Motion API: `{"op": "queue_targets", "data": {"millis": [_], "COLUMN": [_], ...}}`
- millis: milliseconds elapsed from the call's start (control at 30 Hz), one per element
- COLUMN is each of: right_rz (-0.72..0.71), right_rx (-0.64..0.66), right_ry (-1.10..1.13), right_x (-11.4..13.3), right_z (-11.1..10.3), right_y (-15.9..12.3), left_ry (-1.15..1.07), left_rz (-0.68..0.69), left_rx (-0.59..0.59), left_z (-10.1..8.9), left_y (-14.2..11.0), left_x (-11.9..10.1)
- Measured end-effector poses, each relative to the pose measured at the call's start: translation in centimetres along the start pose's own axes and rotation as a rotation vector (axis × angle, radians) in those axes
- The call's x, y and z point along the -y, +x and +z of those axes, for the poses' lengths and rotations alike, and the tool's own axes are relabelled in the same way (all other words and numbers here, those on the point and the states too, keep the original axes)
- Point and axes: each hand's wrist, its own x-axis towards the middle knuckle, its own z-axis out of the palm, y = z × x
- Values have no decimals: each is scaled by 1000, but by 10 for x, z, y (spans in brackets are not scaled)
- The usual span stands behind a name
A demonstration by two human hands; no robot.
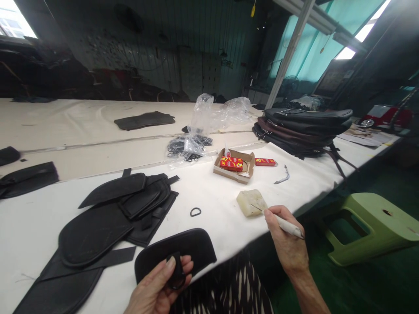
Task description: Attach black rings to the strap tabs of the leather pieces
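My left hand (pixel 162 285) pinches a short black strap with a ring on a black leather panel (pixel 193 248) at the near table edge. In my right hand (pixel 286 235) is a white-handled awl (pixel 288 226), gripped like a pen. Its thin point rests on a pale yellowish wax block (pixel 251 202). A loose black D-ring (pixel 195 212) lies on the white table (pixel 212 187) between the panel and the block. To the left lies a pile of black leather pieces (pixel 108 218).
An open cardboard box with a red packet (pixel 234 165), another red packet (pixel 266 162) and a small metal tool (pixel 283 176) lie further back. A plastic bag of black rings (pixel 191 146), stacked leather covers (pixel 304 126) and a green stool (pixel 369 226) are around.
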Motion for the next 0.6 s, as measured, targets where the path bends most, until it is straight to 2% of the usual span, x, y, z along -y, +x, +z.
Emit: {"op": "queue_targets", "data": {"millis": [133,233,333,400,500,600], "right_rz": [36,142,279,368,485,521], "right_rx": [-64,-49,144,303,468,557], "right_ry": [56,287,626,751,813,814], "right_x": [1,7,17,25,38,47], "right_z": [-7,-11,-7,1,17,33], "right_y": [-7,-19,-35,-47,-65,-77], "left_ry": [-5,-51,-91,-102,-103,-96], "left_rz": [7,7,-2,-5,-14,-22], "left_rx": [26,78,157,196,226,258], "left_z": [0,-3,-7,-10,-13,-14], "left_y": [-5,-10,-11,-9,-8,-8], "left_x": [-2,-1,1,3,4,4]}}
